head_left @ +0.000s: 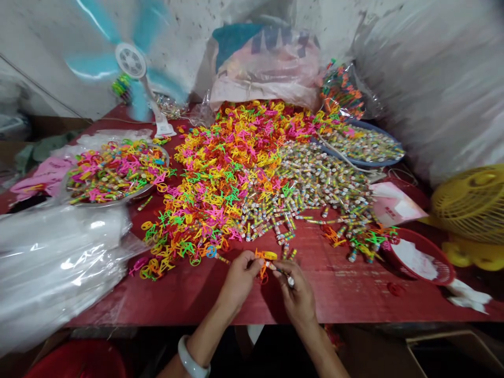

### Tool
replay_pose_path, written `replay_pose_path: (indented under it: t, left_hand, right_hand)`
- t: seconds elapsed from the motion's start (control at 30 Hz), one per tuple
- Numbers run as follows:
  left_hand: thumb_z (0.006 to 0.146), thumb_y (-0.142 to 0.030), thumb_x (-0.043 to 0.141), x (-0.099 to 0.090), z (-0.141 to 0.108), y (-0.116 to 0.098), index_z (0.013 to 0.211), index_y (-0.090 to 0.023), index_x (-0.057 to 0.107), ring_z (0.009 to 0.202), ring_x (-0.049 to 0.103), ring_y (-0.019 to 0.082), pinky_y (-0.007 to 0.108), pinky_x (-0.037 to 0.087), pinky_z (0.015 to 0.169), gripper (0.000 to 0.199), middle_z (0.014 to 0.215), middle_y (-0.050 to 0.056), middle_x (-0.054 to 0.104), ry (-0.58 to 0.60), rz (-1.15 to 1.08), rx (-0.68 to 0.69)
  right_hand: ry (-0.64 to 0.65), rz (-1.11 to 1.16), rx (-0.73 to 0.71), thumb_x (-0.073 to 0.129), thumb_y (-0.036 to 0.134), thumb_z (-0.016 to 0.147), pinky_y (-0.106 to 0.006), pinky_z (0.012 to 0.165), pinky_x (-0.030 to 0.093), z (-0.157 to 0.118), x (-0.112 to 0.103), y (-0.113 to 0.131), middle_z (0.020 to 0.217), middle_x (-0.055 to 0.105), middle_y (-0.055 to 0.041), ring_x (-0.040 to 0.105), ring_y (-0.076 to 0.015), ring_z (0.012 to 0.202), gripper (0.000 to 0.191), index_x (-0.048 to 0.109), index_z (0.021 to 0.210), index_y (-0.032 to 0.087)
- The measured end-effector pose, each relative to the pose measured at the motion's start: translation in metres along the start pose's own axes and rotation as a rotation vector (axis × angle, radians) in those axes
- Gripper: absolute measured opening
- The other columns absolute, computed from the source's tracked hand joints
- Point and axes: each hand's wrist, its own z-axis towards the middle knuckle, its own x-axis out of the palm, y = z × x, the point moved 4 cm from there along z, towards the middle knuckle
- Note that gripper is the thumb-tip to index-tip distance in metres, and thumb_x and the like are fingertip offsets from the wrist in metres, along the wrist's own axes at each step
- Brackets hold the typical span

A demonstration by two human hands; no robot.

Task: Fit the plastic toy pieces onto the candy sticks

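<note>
My left hand (243, 273) pinches a small orange and yellow plastic piece (270, 255) with a ring-like end, just above the table's front part. Close to its right, my right hand (295, 291) is closed on a small wrapped tube (290, 281) with a white end. The two pieces meet between my fingertips; whether they are joined I cannot tell. Behind my hands lies a big heap of bright plastic pieces (208, 178) in yellow, pink, green and orange. To its right spreads a pile of small printed tubes (315, 178).
A metal bowl (118, 202) of mixed pieces stands left, near clear plastic bags (59, 262). A blue-bladed fan (131, 60) spins behind. On the right are a blue basin (394, 139) of tubes, a red basket (447, 273) and a yellow fan (470, 205).
</note>
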Motion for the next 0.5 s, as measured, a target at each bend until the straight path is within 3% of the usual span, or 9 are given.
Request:
replay_pose_path:
  t: [0.1,0.2,0.3,0.37,0.5]
  left_hand:
    - [0.08,-0.031,0.052,0.003,0.001,0.004,0.073,-0.017,0.056,0.062,0.049,0.013,0.026,0.039,0.063,0.016,0.065,-0.003,0.052,-0.021,0.161,0.056]
    - [0.085,-0.024,0.047,0.0,-0.002,-0.001,0.086,-0.018,0.061,0.072,0.056,0.015,0.027,0.044,0.069,0.015,0.077,0.001,0.061,-0.06,0.303,0.171]
    - [0.085,-0.015,0.047,-0.004,-0.005,-0.01,0.087,-0.018,0.062,0.083,0.058,0.017,0.029,0.046,0.077,0.016,0.087,0.005,0.062,-0.11,0.479,0.32]
    - [0.084,-0.01,0.046,-0.005,-0.005,-0.013,0.087,-0.018,0.063,0.085,0.058,0.017,0.03,0.047,0.078,0.018,0.091,0.006,0.061,-0.118,0.575,0.361]
    - [0.083,-0.005,0.048,-0.007,-0.008,-0.016,0.085,-0.019,0.063,0.087,0.058,0.019,0.033,0.048,0.08,0.021,0.09,0.005,0.062,-0.157,0.716,0.444]
  right_hand:
    - [0.004,-0.017,0.055,0.05,0.022,0.092,-0.033,0.073,0.054,-0.003,-0.015,-0.012,0.092,0.069,-0.0052,0.067,-0.0202,0.085,0.015,0.061,0.102,0.024]
    - [-0.144,-0.19,0.168,0.051,0.027,0.092,-0.037,0.07,0.051,-0.001,-0.058,-0.041,0.088,0.068,-0.0062,0.065,-0.0224,0.079,0.014,0.062,0.099,0.022]
    - [-0.298,-0.506,0.081,0.052,0.028,0.091,-0.048,0.082,0.044,0.01,-0.092,-0.061,0.098,0.066,-0.0134,0.06,-0.0293,0.093,0.017,0.064,0.098,0.019]
    - [-0.241,-0.578,-0.013,0.049,0.023,0.091,-0.049,0.086,0.041,0.02,-0.088,-0.067,0.103,0.065,-0.0153,0.058,-0.0298,0.099,0.019,0.065,0.099,0.018]
    - [0.097,-0.428,-0.054,0.04,0.017,0.091,-0.039,0.082,0.047,0.038,-0.036,-0.071,0.101,0.066,-0.008,0.059,-0.0225,0.094,0.029,0.066,0.104,0.021]
